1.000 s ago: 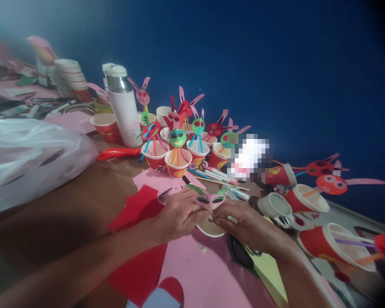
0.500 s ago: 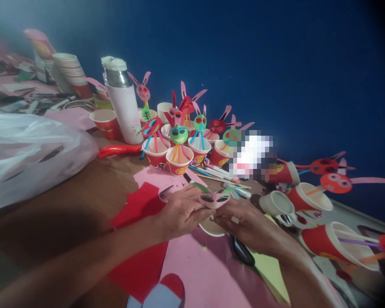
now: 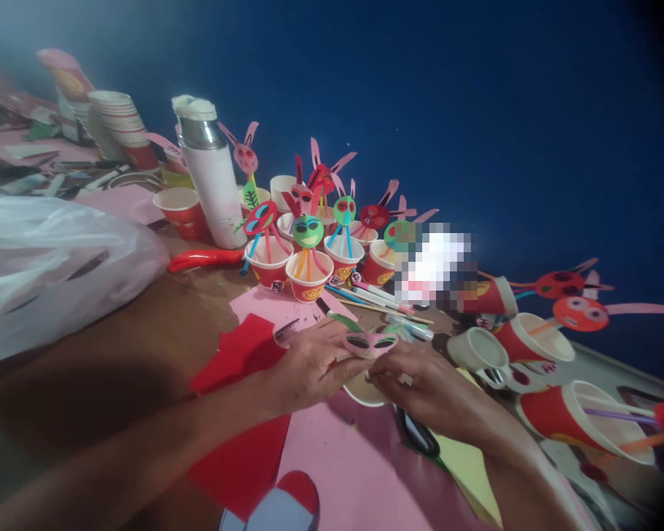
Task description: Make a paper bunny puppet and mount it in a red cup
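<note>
A pink paper rabbit face (image 3: 372,344) with dark eyes and green ears is between my two hands, above a paper cup (image 3: 367,393). My left hand (image 3: 315,363) is closed on the face's left side, thumb stretched along its lower edge. From the right, my right hand (image 3: 415,375) has its fingers pinched together at the face's lower right edge, near the cup's rim. The back of the face is hidden. Under the hands lie a pink paper sheet (image 3: 332,461) and red paper (image 3: 240,450). Black-handled scissors (image 3: 420,435) rest by my right wrist.
Several finished paper-face cups (image 3: 310,276) stand behind the hands, and more cups (image 3: 536,346) lie tilted at the right. A white thermos (image 3: 213,184), a red-handled tool (image 3: 206,258) and a plastic bag (image 3: 49,265) are at the left. A white mug (image 3: 479,354) sits by my right forearm.
The fingertips of my right hand have shifted slightly to the right under the face. My left hand and the paper face stay nearly where they were.
</note>
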### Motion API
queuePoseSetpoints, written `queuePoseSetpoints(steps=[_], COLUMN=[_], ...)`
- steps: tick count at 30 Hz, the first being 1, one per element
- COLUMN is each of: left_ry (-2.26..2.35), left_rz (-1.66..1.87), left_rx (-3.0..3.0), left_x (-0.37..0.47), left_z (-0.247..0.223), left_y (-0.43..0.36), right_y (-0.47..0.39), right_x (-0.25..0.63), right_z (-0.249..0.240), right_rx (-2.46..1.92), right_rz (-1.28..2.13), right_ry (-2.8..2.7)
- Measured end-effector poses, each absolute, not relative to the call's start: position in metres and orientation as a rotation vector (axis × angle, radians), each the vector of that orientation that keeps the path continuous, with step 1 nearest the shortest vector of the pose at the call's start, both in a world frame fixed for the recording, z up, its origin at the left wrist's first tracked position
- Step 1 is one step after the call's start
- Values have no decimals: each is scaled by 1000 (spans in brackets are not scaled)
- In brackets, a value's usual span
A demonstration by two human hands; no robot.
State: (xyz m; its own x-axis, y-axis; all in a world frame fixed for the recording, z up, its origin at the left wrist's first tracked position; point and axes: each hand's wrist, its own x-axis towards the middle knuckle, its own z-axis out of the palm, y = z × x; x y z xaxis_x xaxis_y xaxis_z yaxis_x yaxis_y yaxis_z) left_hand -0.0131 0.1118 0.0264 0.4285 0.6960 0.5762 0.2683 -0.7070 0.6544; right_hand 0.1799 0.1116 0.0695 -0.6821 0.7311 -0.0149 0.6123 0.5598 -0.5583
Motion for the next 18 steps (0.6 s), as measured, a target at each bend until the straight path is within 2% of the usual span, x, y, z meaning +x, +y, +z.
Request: queuePoseSetpoints(steps=[8,18], left_ry=[894,852], left_rz=[1123,912], left_rx=[2070,2005], left_x=[-17,-17], left_z=[22,39], left_y=[116,119], right_y=[109,107], right_x=[174,170], right_z=[76,82], right_rx=[-1222,-1257], right_rz=[865,670], right_ry=[-2407,-2504])
